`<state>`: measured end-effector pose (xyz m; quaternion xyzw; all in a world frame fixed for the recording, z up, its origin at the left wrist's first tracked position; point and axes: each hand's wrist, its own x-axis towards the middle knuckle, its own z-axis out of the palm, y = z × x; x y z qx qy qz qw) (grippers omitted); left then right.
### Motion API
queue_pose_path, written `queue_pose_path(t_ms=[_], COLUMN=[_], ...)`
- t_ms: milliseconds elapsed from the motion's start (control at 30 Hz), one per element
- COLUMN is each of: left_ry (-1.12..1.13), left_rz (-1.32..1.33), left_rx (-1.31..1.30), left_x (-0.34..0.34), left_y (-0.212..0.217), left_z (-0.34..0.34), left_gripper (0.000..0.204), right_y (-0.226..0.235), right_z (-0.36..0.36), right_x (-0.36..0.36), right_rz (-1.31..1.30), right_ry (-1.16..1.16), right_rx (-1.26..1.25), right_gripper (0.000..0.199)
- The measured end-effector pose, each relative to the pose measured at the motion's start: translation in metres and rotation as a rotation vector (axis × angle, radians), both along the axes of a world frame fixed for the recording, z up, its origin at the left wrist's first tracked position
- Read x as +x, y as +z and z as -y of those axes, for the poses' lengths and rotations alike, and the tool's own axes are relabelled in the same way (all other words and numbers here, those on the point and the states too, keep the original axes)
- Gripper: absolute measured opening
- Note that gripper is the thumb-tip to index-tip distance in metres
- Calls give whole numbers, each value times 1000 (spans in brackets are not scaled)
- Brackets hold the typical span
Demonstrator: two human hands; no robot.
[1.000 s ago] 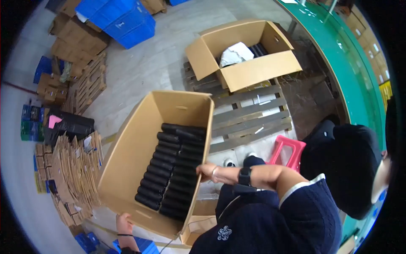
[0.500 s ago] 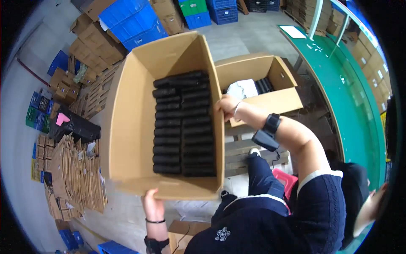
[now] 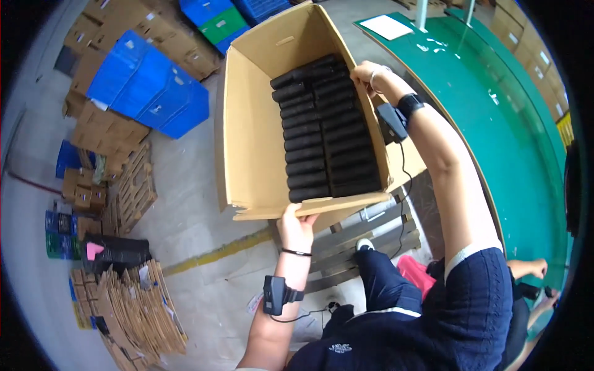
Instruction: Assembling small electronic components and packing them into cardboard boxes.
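Cardboard box (image 3: 253, 123) held up off the floor, tilted toward the camera, open top showing its inside. Two neat columns of black cylinders (image 3: 322, 130) fill the right part of the box; left part is bare cardboard. Left hand (image 3: 297, 224) grips the near bottom edge of the box, fingers curled over the flap, thin black band on the wrist and a small black device (image 3: 275, 295) strapped to the forearm with a cable. Right hand (image 3: 370, 74) clamped on the far right rim of the box, fingers over the edge next to the top cylinders; black wrist strap with another device (image 3: 392, 120) hanging below it. Hands well apart, one at each end of the box.

Wooden pallet (image 3: 365, 238) below the box, by the person's shoe. Green table (image 3: 495, 123) runs along the right, white sheet of paper (image 3: 388, 26) on its far end. Blue crates (image 3: 148, 86) on the floor to the left, flattened cartons (image 3: 133, 309) stacked lower left. Another person's hand (image 3: 533, 269) shows at the right edge, near the green table.
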<state>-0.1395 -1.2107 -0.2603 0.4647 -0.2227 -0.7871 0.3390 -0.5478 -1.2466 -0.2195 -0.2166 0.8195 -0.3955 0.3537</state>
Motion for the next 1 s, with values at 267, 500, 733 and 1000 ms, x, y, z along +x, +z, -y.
queue_pose_path(t_ms=[267, 500, 733, 1000], left_ry=[-24, -195, -228, -244], left_rz=[15, 179, 201, 152], left_rx=[110, -43, -24, -42], left_x=[0, 34, 21, 47], left_y=[41, 78, 97, 91], left_z=[-18, -7, -18, 1], left_gripper=[14, 30, 33, 35], right_y=[-64, -206, -282, -313], right_z=[-126, -122, -98, -114], right_x=[-23, 42, 38, 49], right_rz=[455, -622, -631, -666], right_ry=[-171, 354, 474, 397], right_rx=[-625, 378, 602, 424], right_gripper=[45, 62, 36, 26])
